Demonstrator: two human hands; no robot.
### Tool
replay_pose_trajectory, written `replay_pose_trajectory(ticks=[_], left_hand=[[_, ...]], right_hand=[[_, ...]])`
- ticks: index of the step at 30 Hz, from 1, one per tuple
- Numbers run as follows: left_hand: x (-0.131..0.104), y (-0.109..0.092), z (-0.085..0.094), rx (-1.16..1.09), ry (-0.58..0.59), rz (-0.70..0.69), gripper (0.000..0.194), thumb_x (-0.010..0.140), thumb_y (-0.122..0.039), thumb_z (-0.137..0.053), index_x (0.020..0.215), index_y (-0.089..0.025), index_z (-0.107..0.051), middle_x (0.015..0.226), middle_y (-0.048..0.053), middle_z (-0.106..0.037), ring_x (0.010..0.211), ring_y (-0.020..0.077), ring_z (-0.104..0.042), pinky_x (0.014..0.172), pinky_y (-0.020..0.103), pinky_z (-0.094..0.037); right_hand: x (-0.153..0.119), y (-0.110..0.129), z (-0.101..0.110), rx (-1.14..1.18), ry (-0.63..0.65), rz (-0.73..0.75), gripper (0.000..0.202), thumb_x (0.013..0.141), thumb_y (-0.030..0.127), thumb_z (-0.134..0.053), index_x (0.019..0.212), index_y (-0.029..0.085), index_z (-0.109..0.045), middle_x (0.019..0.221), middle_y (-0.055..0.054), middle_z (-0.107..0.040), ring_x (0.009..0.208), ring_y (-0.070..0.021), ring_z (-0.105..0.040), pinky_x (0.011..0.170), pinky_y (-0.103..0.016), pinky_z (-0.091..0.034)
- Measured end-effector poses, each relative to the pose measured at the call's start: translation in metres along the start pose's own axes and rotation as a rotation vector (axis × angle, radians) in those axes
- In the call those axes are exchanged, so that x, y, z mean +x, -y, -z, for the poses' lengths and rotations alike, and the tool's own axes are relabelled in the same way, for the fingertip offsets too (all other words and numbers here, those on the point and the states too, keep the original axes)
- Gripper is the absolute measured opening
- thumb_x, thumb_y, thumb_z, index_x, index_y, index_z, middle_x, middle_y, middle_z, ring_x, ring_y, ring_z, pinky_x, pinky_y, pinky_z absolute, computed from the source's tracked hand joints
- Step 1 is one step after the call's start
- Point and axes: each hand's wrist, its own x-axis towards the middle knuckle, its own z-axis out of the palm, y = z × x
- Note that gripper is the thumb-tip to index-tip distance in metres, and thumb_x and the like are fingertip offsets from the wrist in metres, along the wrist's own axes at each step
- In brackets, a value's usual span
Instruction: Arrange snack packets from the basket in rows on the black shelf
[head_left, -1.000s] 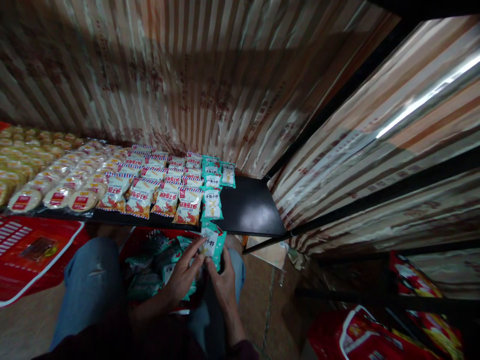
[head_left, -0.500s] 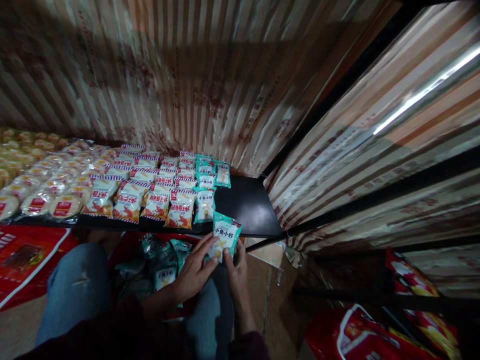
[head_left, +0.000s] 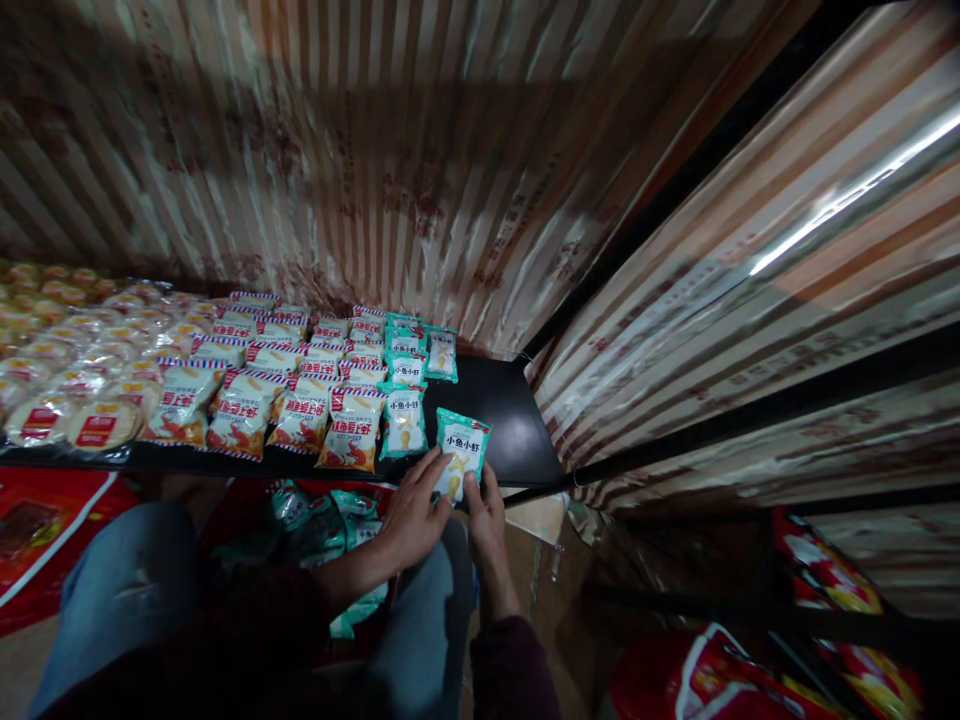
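Observation:
Both hands hold one teal-and-white snack packet [head_left: 462, 448], upright with its print facing me, over the front edge of the black shelf [head_left: 499, 410]. My left hand [head_left: 414, 512] grips its left side, and my right hand [head_left: 487, 512] has its lower right side, thumb on the front. Just left of it stands a column of matching teal packets [head_left: 405, 418]. Further left are rows of red, white and orange snack packets [head_left: 352, 428]. Round, clear-wrapped items with red labels [head_left: 105, 424] lie beyond those.
Below the shelf, between my knees, an open red bag holds more teal packets [head_left: 326, 535]. A black metal post and bars [head_left: 637, 455] run along the right. Red bags [head_left: 675, 670] lie at the lower right.
Both hands have moved slightly up and right with the teal packet, which now stands straighter and further over the shelf. The view has shifted a little.

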Motion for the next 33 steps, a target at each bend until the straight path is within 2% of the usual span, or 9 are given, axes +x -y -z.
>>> replay_pose_trajectory(ticks=[7,13,19,23,28,33], left_hand=[[0.025,0.000,-0.013,0.091,0.022,0.005,0.059,0.078,-0.015,-0.046,0.136,-0.016,-0.042,0.147,0.012,-0.037,0.133,0.0240,-0.038,0.112,0.043,-0.032],[0.032,0.006,-0.020,0.123,0.008,0.026,0.059,0.078,-0.017,-0.046,0.137,-0.019,-0.041,0.146,0.010,-0.038,0.133,0.0250,-0.038,0.111,0.044,-0.032],[0.039,0.010,-0.024,0.129,0.016,0.050,0.063,0.077,-0.015,-0.047,0.139,-0.017,-0.038,0.147,0.012,-0.037,0.134,0.0266,-0.036,0.112,0.046,-0.030],[0.046,0.009,-0.025,0.161,0.029,0.093,0.064,0.077,-0.015,-0.047,0.140,-0.012,-0.035,0.147,0.016,-0.035,0.135,0.0277,-0.034,0.112,0.046,-0.029],[0.058,0.011,-0.028,0.156,0.021,0.089,0.067,0.075,-0.016,-0.049,0.140,-0.012,-0.034,0.148,0.016,-0.033,0.137,0.0283,-0.032,0.113,0.046,-0.028],[0.073,0.010,-0.032,0.210,0.040,0.093,0.065,0.076,-0.015,-0.048,0.139,-0.009,-0.035,0.150,0.018,-0.029,0.138,0.0297,-0.028,0.113,0.045,-0.026]], right_hand=[[0.029,-0.004,0.005,0.005,-0.010,-0.017,0.058,0.076,0.053,-0.060,0.121,0.017,-0.056,0.114,-0.010,-0.066,0.096,-0.0231,-0.063,0.082,-0.037,-0.052],[0.040,-0.004,0.007,0.001,0.024,0.001,0.056,0.076,0.053,-0.060,0.120,0.017,-0.058,0.110,-0.008,-0.068,0.093,-0.0223,-0.064,0.082,-0.036,-0.051],[0.046,0.000,0.003,0.010,0.048,-0.015,0.055,0.075,0.053,-0.062,0.117,0.018,-0.060,0.109,-0.008,-0.068,0.094,-0.0227,-0.064,0.082,-0.036,-0.052],[0.054,0.002,0.001,0.042,0.086,-0.036,0.053,0.075,0.052,-0.062,0.116,0.018,-0.061,0.109,-0.007,-0.069,0.095,-0.0229,-0.064,0.085,-0.037,-0.051],[0.070,-0.001,0.000,0.070,0.087,-0.051,0.052,0.074,0.050,-0.064,0.114,0.017,-0.062,0.107,-0.007,-0.070,0.089,-0.0221,-0.065,0.083,-0.037,-0.051],[0.091,-0.009,0.000,0.041,0.086,0.002,0.054,0.076,0.050,-0.061,0.117,0.015,-0.060,0.107,-0.008,-0.069,0.088,-0.0215,-0.065,0.081,-0.036,-0.051]])
